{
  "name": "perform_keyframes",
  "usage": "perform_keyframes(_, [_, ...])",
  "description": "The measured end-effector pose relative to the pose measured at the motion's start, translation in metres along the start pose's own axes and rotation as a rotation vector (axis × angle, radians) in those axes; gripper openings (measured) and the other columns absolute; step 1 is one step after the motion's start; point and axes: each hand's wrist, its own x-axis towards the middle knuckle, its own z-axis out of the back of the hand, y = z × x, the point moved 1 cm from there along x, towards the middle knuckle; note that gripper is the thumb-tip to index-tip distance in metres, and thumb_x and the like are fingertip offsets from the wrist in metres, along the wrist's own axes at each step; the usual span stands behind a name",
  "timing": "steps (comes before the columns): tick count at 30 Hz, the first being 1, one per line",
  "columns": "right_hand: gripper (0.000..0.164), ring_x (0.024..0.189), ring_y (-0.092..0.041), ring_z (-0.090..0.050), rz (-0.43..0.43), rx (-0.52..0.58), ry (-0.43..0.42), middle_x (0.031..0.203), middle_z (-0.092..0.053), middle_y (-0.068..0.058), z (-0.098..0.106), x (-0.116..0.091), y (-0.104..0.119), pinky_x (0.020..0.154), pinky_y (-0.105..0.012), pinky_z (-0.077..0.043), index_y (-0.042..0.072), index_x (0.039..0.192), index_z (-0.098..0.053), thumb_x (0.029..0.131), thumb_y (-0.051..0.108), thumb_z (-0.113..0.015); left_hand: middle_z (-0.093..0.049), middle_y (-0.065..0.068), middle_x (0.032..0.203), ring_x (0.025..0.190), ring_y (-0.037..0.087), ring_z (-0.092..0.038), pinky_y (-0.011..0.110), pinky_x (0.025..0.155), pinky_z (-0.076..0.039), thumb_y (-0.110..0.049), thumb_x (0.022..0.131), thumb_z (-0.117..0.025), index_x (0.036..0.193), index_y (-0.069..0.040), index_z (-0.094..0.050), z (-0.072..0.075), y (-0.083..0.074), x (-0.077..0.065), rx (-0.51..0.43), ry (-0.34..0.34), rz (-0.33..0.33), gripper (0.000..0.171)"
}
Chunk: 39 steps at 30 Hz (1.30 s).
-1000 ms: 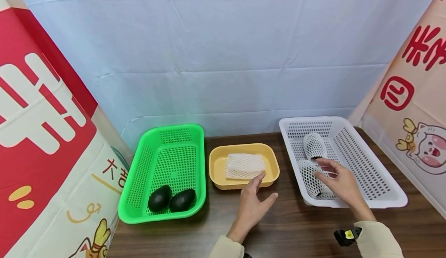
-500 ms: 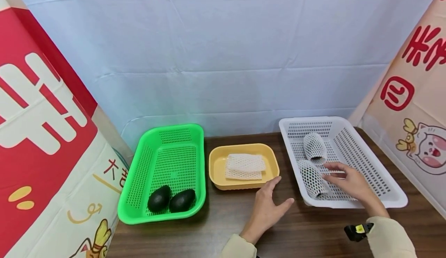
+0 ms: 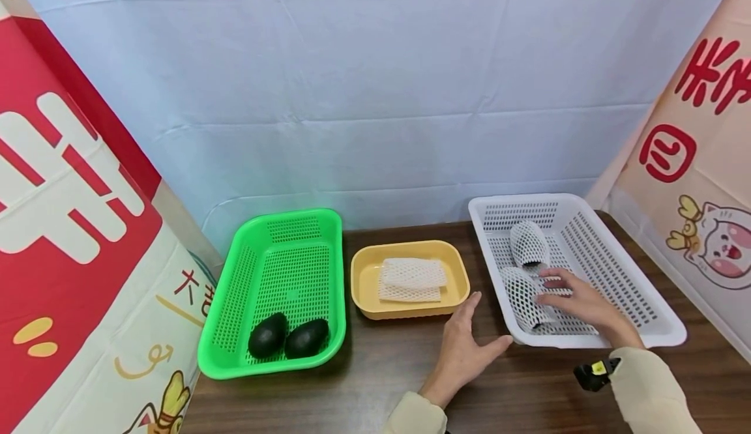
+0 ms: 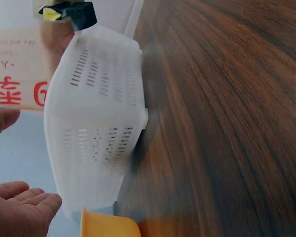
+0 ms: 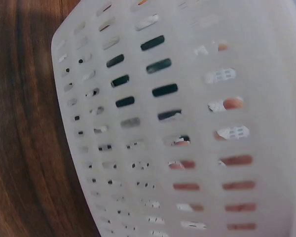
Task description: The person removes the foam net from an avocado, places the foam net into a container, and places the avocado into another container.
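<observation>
In the head view, two dark, avocado-shaped fruits in white foam net sleeves lie in the white basket (image 3: 630, 339): a far one (image 3: 529, 243) and a near one (image 3: 519, 296). My right hand (image 3: 587, 303) is inside the basket, its fingers loosely bent at the right side of the near fruit; whether they touch it is unclear. In the right wrist view the basket wall (image 5: 197, 118) hides most of that hand. My left hand (image 3: 463, 349) hovers over the table with fingers spread, its thumb by the basket's near-left corner. It holds nothing.
A yellow tray (image 3: 366, 303) with folded white foam nets (image 3: 413, 279) stands in the middle. Left of it is a green basket (image 3: 293, 251) holding two bare dark fruits (image 3: 308, 337). All rest on a brown wooden table (image 3: 375, 382) before a pale cloth backdrop (image 3: 375, 95).
My left hand has moved right, from beside the yellow tray towards the white basket. My right hand drew back to the right from the netted fruits, then shifted slightly left again.
</observation>
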Motion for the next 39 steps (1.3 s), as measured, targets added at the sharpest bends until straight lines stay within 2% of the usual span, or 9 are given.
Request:
perform_keyframes(7, [0.084, 0.105, -0.045, -0.038, -0.111, 0.088, 0.043, 0.125, -0.028, -0.030, -0.009, 0.010, -0.004, 0.059, -0.043, -0.046, 0.006, 0.129, -0.020, 0.073, 0.046, -0.069, -0.025, -0.005, 0.141, 0.126, 0.015, -0.027, 0.034, 0.096, -0.032, -0.050, 0.069, -0.070, 0.141, -0.021, -0.021, -0.010, -0.003, 0.006, -0.011, 0.055, 0.014, 0.092])
perform_keyframes(11, [0.085, 0.107, -0.049, -0.031, -0.134, 0.111, 0.090, 0.127, -0.022, -0.033, -0.012, 0.007, 0.000, 0.057, -0.042, -0.045, 0.007, 0.131, -0.012, 0.076, 0.043, -0.067, -0.016, -0.008, 0.144, 0.128, 0.014, -0.021, 0.035, 0.097, -0.031, -0.053, 0.067, -0.070, 0.143, -0.025, -0.013, -0.018, -0.001, 0.008, -0.010, 0.091, 0.011, 0.099])
perform_keyframes(16, [0.086, 0.107, -0.051, -0.029, -0.160, 0.116, 0.126, 0.127, -0.017, -0.034, -0.014, 0.009, -0.002, 0.054, -0.042, -0.044, 0.009, 0.132, -0.009, 0.077, 0.040, -0.067, -0.007, -0.009, 0.146, 0.130, 0.014, -0.014, 0.038, 0.097, -0.030, -0.056, 0.067, -0.068, 0.142, -0.029, -0.003, -0.029, -0.001, 0.013, -0.028, 0.149, 0.054, 0.103])
perform_keyframes(22, [0.089, 0.107, -0.052, -0.029, -0.162, 0.140, 0.166, 0.126, -0.015, -0.035, -0.019, 0.013, 0.002, 0.056, -0.050, -0.044, 0.011, 0.131, -0.008, 0.074, 0.038, -0.070, 0.002, -0.012, 0.146, 0.131, 0.013, -0.007, 0.039, 0.099, -0.027, -0.057, 0.065, -0.069, 0.143, -0.024, 0.000, -0.039, 0.001, 0.021, -0.051, 0.201, 0.065, 0.109])
perform_keyframes(28, [0.088, 0.103, -0.049, -0.032, -0.126, 0.179, 0.192, 0.122, -0.017, -0.034, -0.023, 0.017, 0.003, 0.058, -0.045, -0.044, 0.011, 0.131, -0.010, 0.073, 0.031, -0.073, 0.005, -0.008, 0.147, 0.131, 0.013, -0.005, 0.038, 0.099, -0.027, -0.056, 0.064, -0.070, 0.143, -0.022, 0.003, -0.046, 0.004, 0.022, -0.054, 0.233, 0.073, 0.113])
perform_keyframes(34, [0.083, 0.104, -0.046, -0.030, -0.053, 0.151, 0.183, 0.119, -0.020, -0.034, -0.025, 0.020, -0.001, 0.070, -0.046, -0.040, 0.008, 0.126, -0.015, 0.071, 0.028, -0.074, 0.007, -0.005, 0.147, 0.132, 0.014, -0.001, 0.039, 0.100, -0.026, -0.054, 0.067, -0.069, 0.143, -0.020, 0.004, -0.049, 0.005, 0.019, -0.034, 0.217, 0.053, 0.111])
perform_keyframes(39, [0.080, 0.099, -0.040, -0.036, -0.052, 0.093, 0.166, 0.113, -0.031, -0.030, -0.025, 0.022, -0.005, 0.076, -0.045, -0.037, 0.009, 0.124, -0.019, 0.070, 0.029, -0.075, 0.006, -0.005, 0.147, 0.132, 0.013, -0.001, 0.039, 0.100, -0.026, -0.054, 0.068, -0.068, 0.143, -0.019, 0.003, -0.051, 0.005, 0.019, -0.037, 0.201, 0.040, 0.109])
